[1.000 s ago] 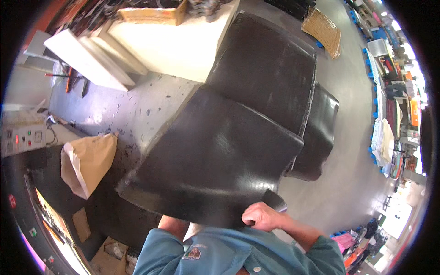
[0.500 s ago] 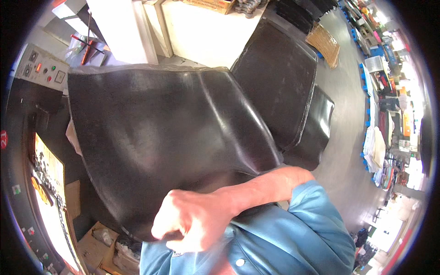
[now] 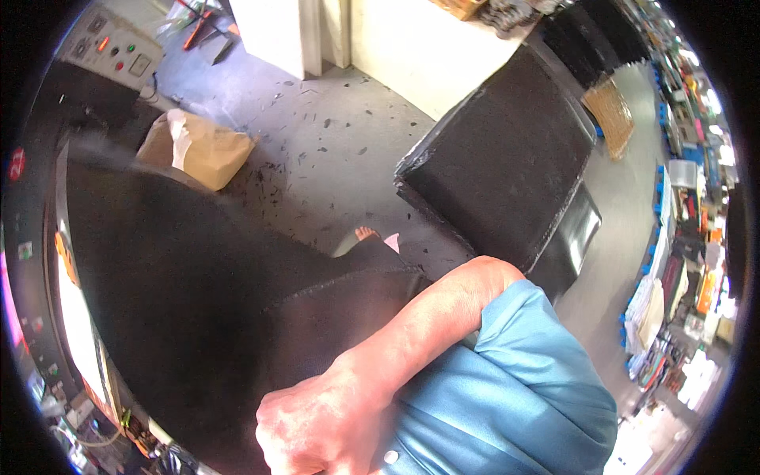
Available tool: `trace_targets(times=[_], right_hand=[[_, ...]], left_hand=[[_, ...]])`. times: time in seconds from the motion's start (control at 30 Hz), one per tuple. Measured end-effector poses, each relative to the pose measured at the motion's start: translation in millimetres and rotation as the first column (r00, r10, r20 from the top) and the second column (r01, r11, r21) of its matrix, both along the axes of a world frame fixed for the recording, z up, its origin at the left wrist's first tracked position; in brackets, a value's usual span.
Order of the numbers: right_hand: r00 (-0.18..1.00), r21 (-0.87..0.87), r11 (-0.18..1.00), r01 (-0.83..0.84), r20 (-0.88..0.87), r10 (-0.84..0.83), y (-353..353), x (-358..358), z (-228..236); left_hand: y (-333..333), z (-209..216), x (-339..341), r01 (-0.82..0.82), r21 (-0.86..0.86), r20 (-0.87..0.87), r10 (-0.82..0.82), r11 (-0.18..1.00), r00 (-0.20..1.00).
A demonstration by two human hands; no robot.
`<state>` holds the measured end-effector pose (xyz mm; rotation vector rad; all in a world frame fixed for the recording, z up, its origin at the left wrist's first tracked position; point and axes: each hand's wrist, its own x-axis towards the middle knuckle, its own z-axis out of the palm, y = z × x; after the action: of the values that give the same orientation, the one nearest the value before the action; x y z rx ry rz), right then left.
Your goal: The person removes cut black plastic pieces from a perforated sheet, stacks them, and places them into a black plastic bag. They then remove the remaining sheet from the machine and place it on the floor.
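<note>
A large, limp black sheet (image 3: 174,269), which looks like rubber, hangs across the lower left, with a fold running through its middle. My right hand (image 3: 317,427) is a closed fist at its near edge, in front of my blue shirt. The fingers curl under, and the sheet's margin seems to be gripped in them, though the grip itself is hidden. My right forearm (image 3: 443,317) crosses over the sheet from the right. Nowhere in view is my left hand.
A thick black slab or stack (image 3: 507,150) stands on the right, with a glossy black piece (image 3: 582,229) beside it. Dark scraps litter the floor (image 3: 317,150). A brown paper sack (image 3: 226,154) sits below a control panel (image 3: 111,49). Bare toes (image 3: 364,233) show past the sheet.
The black sheet has swung down and left, folding and uncovering the floor and paper sack. My right fist has dropped lower, and the view has shifted.
</note>
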<state>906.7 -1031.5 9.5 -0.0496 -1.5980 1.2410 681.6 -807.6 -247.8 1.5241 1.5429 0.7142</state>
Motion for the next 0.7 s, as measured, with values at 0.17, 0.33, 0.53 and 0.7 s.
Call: trace_targets(times=[0.17, 0.33, 0.53, 0.7], right_hand=[[1.000, 0.070, 0.998, 0.001, -0.024, 0.000, 29, 4, 10], [0.968, 0.152, 0.971, -0.185, 0.198, 0.154, 71, -8, 30], [0.879, 0.269, 0.924, 0.272, 0.322, -0.352, 139, -51, 47], [0.647, 0.094, 0.775, 0.625, 0.492, -0.582, 180, -99, 34]], left_hand=[[21, 10, -38, -0.081, -0.011, 0.021, 0.081, 0.997, 0.997], [-5, -18, -100, 0.035, -0.153, -0.019, -0.038, 0.988, 0.999], [-60, -33, -254, -0.248, -0.071, 0.151, 0.256, 0.966, 0.955], [-127, -33, -342, -0.344, 0.033, 0.265, 0.324, 0.938, 0.908]])
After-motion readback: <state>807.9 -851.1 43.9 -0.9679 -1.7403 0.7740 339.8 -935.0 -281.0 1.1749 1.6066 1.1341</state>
